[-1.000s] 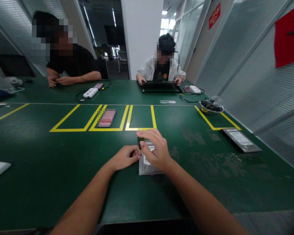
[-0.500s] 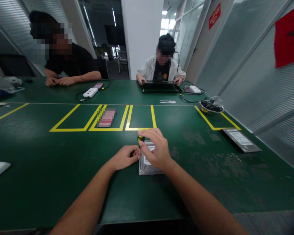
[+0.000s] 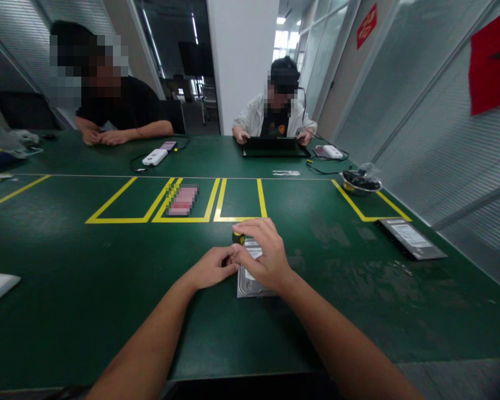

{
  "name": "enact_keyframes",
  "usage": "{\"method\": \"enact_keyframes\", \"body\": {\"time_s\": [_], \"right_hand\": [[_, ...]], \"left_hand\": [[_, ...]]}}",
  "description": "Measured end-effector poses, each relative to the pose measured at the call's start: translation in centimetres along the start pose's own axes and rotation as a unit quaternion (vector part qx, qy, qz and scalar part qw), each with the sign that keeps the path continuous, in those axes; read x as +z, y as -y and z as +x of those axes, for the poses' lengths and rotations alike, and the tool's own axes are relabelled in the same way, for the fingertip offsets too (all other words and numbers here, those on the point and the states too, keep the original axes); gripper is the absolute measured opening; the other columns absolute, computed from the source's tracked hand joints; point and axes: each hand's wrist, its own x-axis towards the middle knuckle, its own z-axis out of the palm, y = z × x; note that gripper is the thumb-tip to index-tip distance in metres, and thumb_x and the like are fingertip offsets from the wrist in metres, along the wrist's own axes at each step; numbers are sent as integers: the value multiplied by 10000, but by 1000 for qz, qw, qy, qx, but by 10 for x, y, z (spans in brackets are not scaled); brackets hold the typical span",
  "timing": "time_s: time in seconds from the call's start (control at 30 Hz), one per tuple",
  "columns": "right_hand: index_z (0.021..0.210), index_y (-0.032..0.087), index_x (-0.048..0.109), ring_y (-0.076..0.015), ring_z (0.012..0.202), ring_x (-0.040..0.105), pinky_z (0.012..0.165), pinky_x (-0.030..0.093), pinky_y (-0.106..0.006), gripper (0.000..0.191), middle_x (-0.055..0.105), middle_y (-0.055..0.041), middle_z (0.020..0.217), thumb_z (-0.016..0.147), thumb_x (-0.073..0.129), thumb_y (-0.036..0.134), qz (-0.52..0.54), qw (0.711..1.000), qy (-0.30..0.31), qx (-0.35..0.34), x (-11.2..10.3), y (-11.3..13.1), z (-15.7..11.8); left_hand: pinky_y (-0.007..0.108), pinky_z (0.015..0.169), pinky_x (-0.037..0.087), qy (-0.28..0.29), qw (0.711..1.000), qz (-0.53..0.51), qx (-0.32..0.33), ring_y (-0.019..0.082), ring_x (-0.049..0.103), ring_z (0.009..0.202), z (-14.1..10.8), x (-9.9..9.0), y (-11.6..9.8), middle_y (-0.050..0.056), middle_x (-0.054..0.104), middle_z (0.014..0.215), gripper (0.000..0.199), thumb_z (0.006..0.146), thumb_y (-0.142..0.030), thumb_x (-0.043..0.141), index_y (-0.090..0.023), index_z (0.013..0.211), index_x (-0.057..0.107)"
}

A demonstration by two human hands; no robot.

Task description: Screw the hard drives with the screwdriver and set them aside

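Observation:
A silver hard drive with a white label lies on the green table in front of me, partly covered by my right hand. My right hand arches over it, thumb and fingers closed around the black and yellow handle of a screwdriver. The handle stands above the drive's upper left corner; its shaft and tip are hidden. Close under the handle, my left hand is closed in a pinch at the drive's left edge. What those fingertips grip cannot be made out.
Another hard drive lies at the right, near a metal bowl of dark parts. Small screws are scattered nearby. A phone sits within yellow tape. Across the table, one person holds a dark panel; another leans on the tabletop.
My right thumb and fingers have shifted slightly around the screwdriver handle, which tilts a little differently. My left hand and the hard drive stay in place.

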Motion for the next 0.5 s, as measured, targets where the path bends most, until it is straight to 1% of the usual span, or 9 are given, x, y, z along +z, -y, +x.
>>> {"method": "enact_keyframes", "body": {"time_s": [0.1, 0.2, 0.27, 0.37, 0.43, 0.5], "right_hand": [[1089, 216, 636, -202, 955, 573, 841, 485, -401, 294, 611, -65, 989, 808, 681, 293, -17, 1000, -17, 12, 1, -3, -1], [1058, 217, 642, -194, 929, 574, 821, 481, -389, 224, 622, -58, 946, 837, 645, 253, -19, 1000, -19, 12, 1, -3, -1], [1079, 221, 629, -191, 944, 577, 837, 477, -393, 224, 642, -55, 977, 857, 598, 210, -13, 1000, -11, 12, 0, -2, 0], [1128, 222, 604, -191, 980, 580, 873, 470, -406, 277, 659, -53, 1037, 867, 541, 158, -3, 1000, 6, 10, -1, -1, 0], [1136, 228, 599, -196, 986, 580, 879, 470, -413, 283, 654, -52, 1037, 861, 558, 173, 0, 1000, 8, 3, -1, -1, 0], [1129, 232, 605, -201, 970, 576, 854, 484, -410, 298, 628, -57, 1019, 833, 632, 232, 0, 1000, -2, 4, 0, -2, -1]], "left_hand": [[248, 623, 396, -3, 1000, 1, 6, 139, 514, 675, 0, 0, 0, -10, 571, 725, 129, 844, -268, 558, -144, 839, 593], [238, 605, 377, -1, 1000, 1, 15, 128, 500, 661, 1, 0, 1, -17, 554, 719, 114, 841, -251, 559, -144, 806, 578], [232, 595, 368, 0, 1000, -2, 18, 121, 489, 648, 2, -1, 2, -21, 540, 704, 117, 840, -245, 558, -143, 784, 566], [232, 600, 372, 0, 1000, -8, 17, 120, 484, 646, 2, 0, 2, -22, 538, 701, 116, 837, -245, 563, -140, 787, 564], [234, 606, 378, -2, 1000, -10, 15, 123, 487, 653, 1, -1, 1, -20, 543, 708, 119, 838, -249, 562, -141, 789, 564], [237, 610, 383, -5, 1000, -9, 14, 128, 493, 665, 1, 0, 1, -16, 554, 719, 119, 840, -253, 560, -142, 798, 568]]}}
